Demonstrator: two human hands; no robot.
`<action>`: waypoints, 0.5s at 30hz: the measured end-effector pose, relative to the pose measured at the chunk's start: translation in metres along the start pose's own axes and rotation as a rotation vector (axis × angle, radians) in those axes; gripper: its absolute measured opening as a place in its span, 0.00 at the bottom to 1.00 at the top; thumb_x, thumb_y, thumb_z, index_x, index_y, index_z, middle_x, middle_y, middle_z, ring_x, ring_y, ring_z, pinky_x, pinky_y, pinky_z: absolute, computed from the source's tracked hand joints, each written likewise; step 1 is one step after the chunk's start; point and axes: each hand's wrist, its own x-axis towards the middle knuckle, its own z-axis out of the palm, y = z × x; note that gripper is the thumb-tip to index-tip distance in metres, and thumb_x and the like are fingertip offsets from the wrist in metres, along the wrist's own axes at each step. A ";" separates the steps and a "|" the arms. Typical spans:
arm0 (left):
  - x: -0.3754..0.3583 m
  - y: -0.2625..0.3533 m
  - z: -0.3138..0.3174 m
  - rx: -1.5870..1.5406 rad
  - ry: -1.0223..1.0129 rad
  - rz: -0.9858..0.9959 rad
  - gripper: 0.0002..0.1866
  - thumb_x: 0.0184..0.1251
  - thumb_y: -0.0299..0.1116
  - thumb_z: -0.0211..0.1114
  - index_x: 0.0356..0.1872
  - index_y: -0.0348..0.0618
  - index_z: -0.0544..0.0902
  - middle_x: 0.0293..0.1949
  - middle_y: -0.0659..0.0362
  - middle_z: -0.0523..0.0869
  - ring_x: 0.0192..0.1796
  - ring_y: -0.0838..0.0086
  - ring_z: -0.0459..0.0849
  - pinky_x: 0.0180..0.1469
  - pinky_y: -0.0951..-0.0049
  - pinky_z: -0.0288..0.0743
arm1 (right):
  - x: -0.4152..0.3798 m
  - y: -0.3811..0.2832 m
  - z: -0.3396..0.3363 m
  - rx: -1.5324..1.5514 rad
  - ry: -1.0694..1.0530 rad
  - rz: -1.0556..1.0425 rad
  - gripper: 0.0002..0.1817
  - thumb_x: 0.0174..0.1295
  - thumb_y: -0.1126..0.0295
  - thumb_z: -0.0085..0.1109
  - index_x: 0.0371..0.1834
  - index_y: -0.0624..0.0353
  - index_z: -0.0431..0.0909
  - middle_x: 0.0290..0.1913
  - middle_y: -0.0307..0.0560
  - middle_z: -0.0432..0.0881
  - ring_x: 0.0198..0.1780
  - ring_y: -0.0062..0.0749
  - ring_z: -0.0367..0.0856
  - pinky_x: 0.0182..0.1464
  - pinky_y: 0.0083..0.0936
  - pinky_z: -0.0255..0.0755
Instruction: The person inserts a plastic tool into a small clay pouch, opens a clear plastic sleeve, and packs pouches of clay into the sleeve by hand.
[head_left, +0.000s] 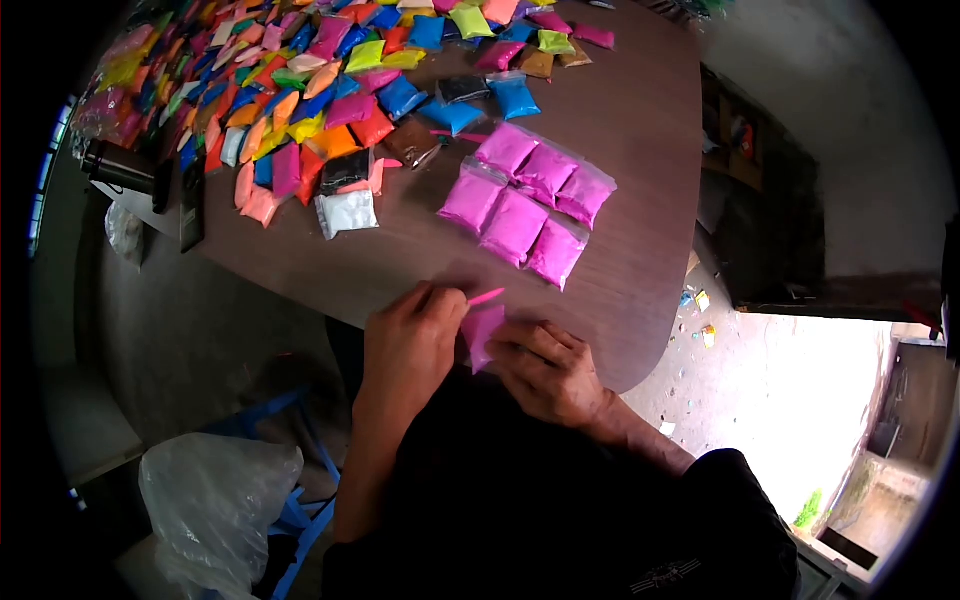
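A small pink packet is held between my two hands, near the front edge of the table. My left hand is closed, with a thin pink plastic stick poking out from its fingertips beside the packet's upper edge. My right hand has its fingers closed on the packet's right side. Just beyond my hands lie several filled clear bags of pink material, set in two rows. Another pink stick lies behind them, partly hidden by other packets.
Many coloured packets spread over the back and left of the brown table. A silver packet lies nearest on the left. A dark cylinder sits at the left edge. A plastic bag rests by a blue stool.
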 end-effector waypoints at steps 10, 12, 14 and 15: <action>-0.018 -0.021 0.008 0.009 0.073 -0.084 0.04 0.70 0.29 0.72 0.40 0.44 0.85 0.36 0.50 0.88 0.37 0.48 0.88 0.38 0.53 0.82 | -0.001 -0.001 0.003 -0.053 -0.018 0.008 0.16 0.55 0.72 0.76 0.48 0.53 0.89 0.54 0.40 0.86 0.47 0.38 0.87 0.46 0.35 0.85; -0.018 -0.021 0.005 -0.001 0.114 -0.118 0.04 0.71 0.29 0.72 0.40 0.43 0.84 0.37 0.49 0.88 0.37 0.48 0.88 0.38 0.53 0.82 | 0.000 -0.003 0.000 -0.036 -0.052 0.051 0.16 0.55 0.72 0.76 0.48 0.53 0.89 0.55 0.42 0.86 0.51 0.40 0.87 0.49 0.36 0.85; -0.025 -0.018 0.001 -0.093 0.128 -0.162 0.04 0.71 0.28 0.72 0.40 0.42 0.84 0.37 0.49 0.88 0.37 0.48 0.89 0.37 0.54 0.81 | 0.004 -0.007 0.000 -0.034 -0.030 0.054 0.16 0.55 0.72 0.76 0.48 0.53 0.89 0.56 0.43 0.86 0.53 0.42 0.87 0.50 0.36 0.86; -0.029 -0.014 -0.002 -0.092 0.127 -0.162 0.04 0.71 0.28 0.72 0.40 0.42 0.84 0.37 0.49 0.88 0.37 0.48 0.89 0.37 0.54 0.81 | 0.007 -0.007 0.000 -0.032 -0.007 0.056 0.16 0.55 0.72 0.76 0.48 0.54 0.89 0.56 0.45 0.85 0.55 0.44 0.87 0.52 0.36 0.86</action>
